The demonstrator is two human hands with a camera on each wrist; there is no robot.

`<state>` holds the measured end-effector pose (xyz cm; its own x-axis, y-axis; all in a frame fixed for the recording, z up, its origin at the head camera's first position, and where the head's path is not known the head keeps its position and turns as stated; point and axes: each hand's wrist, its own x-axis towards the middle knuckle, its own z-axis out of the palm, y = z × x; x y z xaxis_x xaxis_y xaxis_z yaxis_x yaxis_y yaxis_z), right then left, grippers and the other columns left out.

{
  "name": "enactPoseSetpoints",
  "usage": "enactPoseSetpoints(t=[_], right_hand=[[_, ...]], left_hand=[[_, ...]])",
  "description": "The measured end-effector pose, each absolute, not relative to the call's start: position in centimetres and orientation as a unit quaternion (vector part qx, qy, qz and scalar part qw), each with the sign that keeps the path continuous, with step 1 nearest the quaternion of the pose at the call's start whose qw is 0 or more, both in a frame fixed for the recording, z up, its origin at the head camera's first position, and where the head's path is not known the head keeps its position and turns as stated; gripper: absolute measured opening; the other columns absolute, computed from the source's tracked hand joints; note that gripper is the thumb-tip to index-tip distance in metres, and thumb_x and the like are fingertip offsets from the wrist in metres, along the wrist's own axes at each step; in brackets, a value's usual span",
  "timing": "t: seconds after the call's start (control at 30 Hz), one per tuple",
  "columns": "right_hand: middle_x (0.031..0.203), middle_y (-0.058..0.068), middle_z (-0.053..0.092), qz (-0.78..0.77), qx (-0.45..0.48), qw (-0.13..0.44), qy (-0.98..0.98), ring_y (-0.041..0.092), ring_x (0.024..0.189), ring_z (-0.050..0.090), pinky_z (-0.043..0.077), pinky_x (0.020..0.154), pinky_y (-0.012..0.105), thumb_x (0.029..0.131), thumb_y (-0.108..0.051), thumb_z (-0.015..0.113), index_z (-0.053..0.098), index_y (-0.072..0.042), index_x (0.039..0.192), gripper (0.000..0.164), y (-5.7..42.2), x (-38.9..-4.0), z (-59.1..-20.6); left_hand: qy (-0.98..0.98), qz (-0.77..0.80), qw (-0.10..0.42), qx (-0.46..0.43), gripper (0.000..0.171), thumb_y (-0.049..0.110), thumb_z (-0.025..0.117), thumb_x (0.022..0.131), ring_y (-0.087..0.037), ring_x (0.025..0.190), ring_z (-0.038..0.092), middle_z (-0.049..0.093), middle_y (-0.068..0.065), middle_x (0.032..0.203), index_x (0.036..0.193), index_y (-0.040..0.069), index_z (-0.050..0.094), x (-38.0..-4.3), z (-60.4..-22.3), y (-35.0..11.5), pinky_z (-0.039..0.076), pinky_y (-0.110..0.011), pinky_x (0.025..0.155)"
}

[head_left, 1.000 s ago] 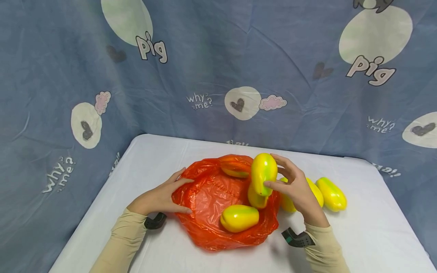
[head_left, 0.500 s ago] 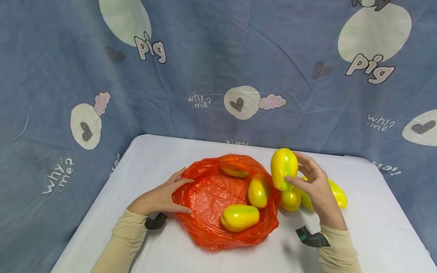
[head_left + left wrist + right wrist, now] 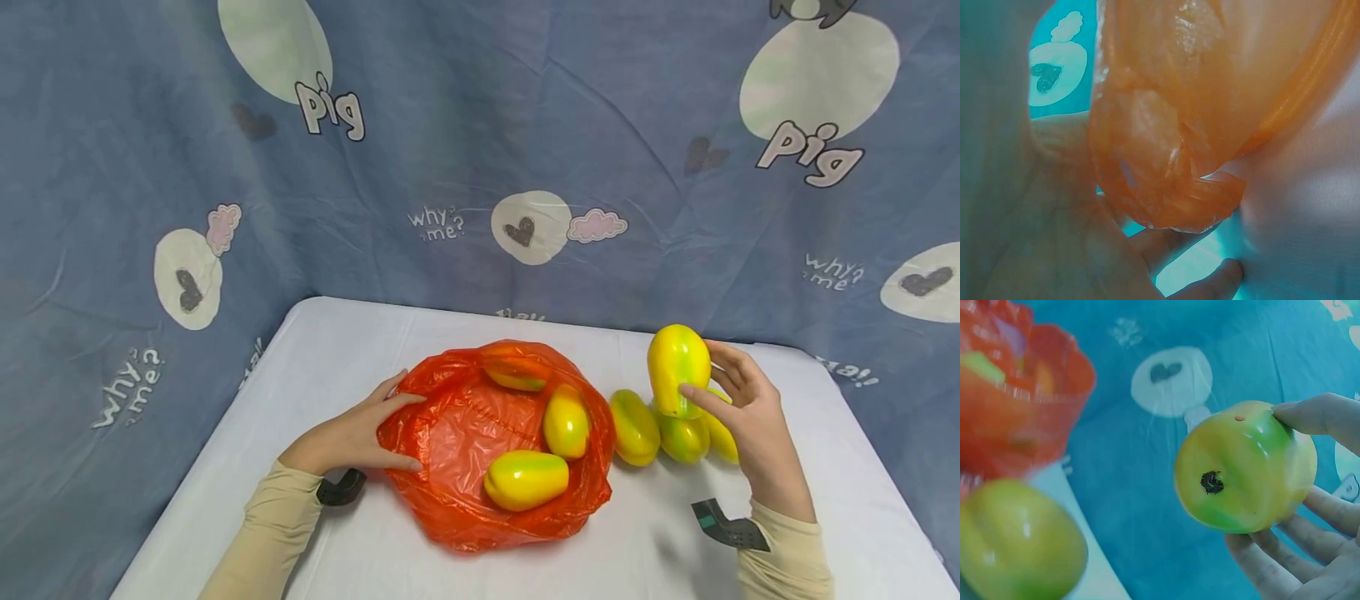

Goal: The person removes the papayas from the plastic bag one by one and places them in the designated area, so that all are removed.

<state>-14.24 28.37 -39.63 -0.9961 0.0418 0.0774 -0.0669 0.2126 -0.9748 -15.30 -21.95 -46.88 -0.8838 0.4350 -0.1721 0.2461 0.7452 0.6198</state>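
My right hand [image 3: 757,408] holds a yellow papaya [image 3: 678,367] with green streaks, thumb on the near side and fingers behind. The right wrist view shows the dark stem scar of this held papaya [image 3: 1244,472]. In the head view it overlaps a papaya [image 3: 684,440] on the table. A red plastic bag [image 3: 468,442] lies with its mouth wide, three papayas [image 3: 527,481] in it, one partly behind the red film. At the bag's left rim rests my left hand [image 3: 360,429], fingers spread. Its palm lies beside the crumpled film [image 3: 1160,156] in the left wrist view.
Right of the bag, a papaya [image 3: 635,429] stands by its rim, and another papaya [image 3: 723,437] is partly hidden behind my right hand. The white table [image 3: 360,333] ends at a blue printed curtain [image 3: 420,150].
My right hand has carried the papaya to the right, from over the bag's right side to above the papayas on the table. The left hand and the bag have stayed put.
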Motion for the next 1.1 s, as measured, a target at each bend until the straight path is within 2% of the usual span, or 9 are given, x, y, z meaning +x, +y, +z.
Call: enactPoseSetpoints(t=[0.23, 0.43, 0.53, 0.6, 0.77, 1.03, 1.1], right_hand=[[0.151, -0.013, 0.048, 0.579, -0.048, 0.057, -0.812, -0.004, 0.125, 0.049, 0.044, 0.091, 0.004, 0.096, -0.022, 0.076, 0.046, -0.025, 0.156, 0.067, 31.2, -13.9, -40.4], [0.144, -0.018, 0.053, 0.625, -0.073, 0.082, -0.773, -0.003, 0.124, 0.050, 0.038, 0.107, 0.005, 0.095, -0.015, 0.076, 0.048, -0.023, 0.154, 0.066, 33.6, -13.5, -41.0], [0.139, -0.019, 0.057, 0.643, -0.090, 0.106, -0.753, -0.004, 0.122, 0.052, 0.039, 0.104, 0.004, 0.093, -0.012, 0.077, 0.050, -0.020, 0.153, 0.066, 34.7, -13.3, -41.4], [0.136, -0.020, 0.058, 0.647, -0.107, 0.118, -0.746, -0.005, 0.119, 0.053, 0.041, 0.097, 0.002, 0.092, -0.010, 0.078, 0.050, -0.020, 0.153, 0.067, 35.3, -13.2, -41.8], [0.131, -0.021, 0.060, 0.651, -0.147, 0.117, -0.735, -0.005, 0.114, 0.054, 0.045, 0.087, 0.001, 0.090, -0.014, 0.081, 0.052, -0.021, 0.151, 0.068, 36.9, -13.1, -42.7], [0.130, -0.023, 0.060, 0.651, -0.192, 0.112, -0.726, -0.010, 0.107, 0.057, 0.044, 0.081, 0.001, 0.089, -0.018, 0.083, 0.053, -0.023, 0.152, 0.069, 38.7, -12.7, -43.4], [0.131, -0.023, 0.059, 0.649, -0.209, 0.116, -0.722, -0.010, 0.106, 0.057, 0.044, 0.086, 0.000, 0.088, -0.019, 0.083, 0.053, -0.023, 0.152, 0.070, 39.0, -12.6, -43.5]], left_hand=[[0.922, 0.304, 0.154, 0.183, 0.094, 0.061, 0.087, 0.072, -0.045, 0.150, 0.037, 0.013, -0.013, 0.173, 0.149, 0.020, 0.052, -15.2, -46.9, -22.0, 0.046, -0.066, 0.110], [0.924, 0.301, 0.160, 0.174, 0.094, 0.061, 0.087, 0.072, -0.045, 0.150, 0.037, 0.012, -0.012, 0.173, 0.149, 0.022, 0.051, -15.1, -47.0, -22.0, 0.047, -0.066, 0.108], [0.923, 0.303, 0.161, 0.173, 0.093, 0.061, 0.087, 0.072, -0.045, 0.150, 0.037, 0.012, -0.012, 0.173, 0.149, 0.022, 0.051, -15.1, -47.0, -22.0, 0.048, -0.066, 0.108], [0.923, 0.302, 0.161, 0.173, 0.094, 0.061, 0.087, 0.072, -0.045, 0.149, 0.037, 0.012, -0.012, 0.173, 0.149, 0.022, 0.051, -15.1, -47.0, -22.0, 0.048, -0.065, 0.108], [0.924, 0.301, 0.156, 0.177, 0.095, 0.062, 0.087, 0.072, -0.045, 0.150, 0.037, 0.012, -0.013, 0.173, 0.150, 0.021, 0.051, -15.1, -46.9, -22.1, 0.046, -0.066, 0.110], [0.924, 0.302, 0.160, 0.173, 0.094, 0.062, 0.087, 0.072, -0.045, 0.150, 0.037, 0.011, -0.012, 0.174, 0.149, 0.022, 0.051, -15.2, -47.0, -22.1, 0.047, -0.066, 0.109], [0.923, 0.302, 0.163, 0.173, 0.094, 0.062, 0.087, 0.072, -0.045, 0.150, 0.037, 0.011, -0.011, 0.174, 0.149, 0.023, 0.051, -15.3, -47.0, -22.0, 0.047, -0.066, 0.109]])
